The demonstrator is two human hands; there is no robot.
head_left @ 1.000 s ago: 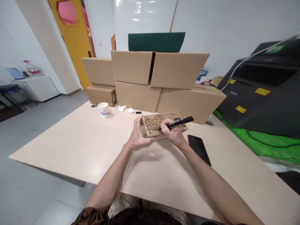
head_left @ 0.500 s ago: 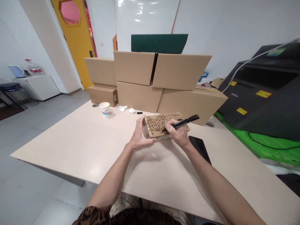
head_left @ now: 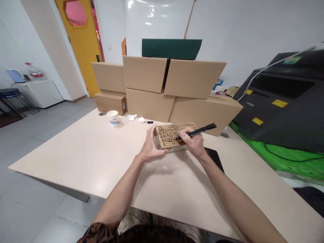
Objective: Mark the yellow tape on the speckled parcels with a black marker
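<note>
A small cardboard box [head_left: 168, 134], its top covered in black dots and marks, is tilted above the table in front of me. My left hand [head_left: 150, 145] grips its left end, thumb along the near edge and fingers round the far side. Between the thumb and fingers of my right hand [head_left: 193, 141] is a black marker [head_left: 202, 129], its tip down at the dotted top. That hand hides the box's right part. The marker's black cap [head_left: 150, 122] lies on the table beyond the box.
Large cardboard boxes [head_left: 146, 74] are stacked along the table's [head_left: 83, 148] far side, a green box [head_left: 172, 49] on top. A paper cup [head_left: 112, 117] and crumpled tissues [head_left: 132, 117] stand before them. A black flat device [head_left: 215, 158] lies by my right forearm. A large black printer [head_left: 275, 91] is at right.
The marker's tip has shifted slightly up on the box's top, and my right hand with it. My left hand keeps its hold. The view has turned a little to the right.
</note>
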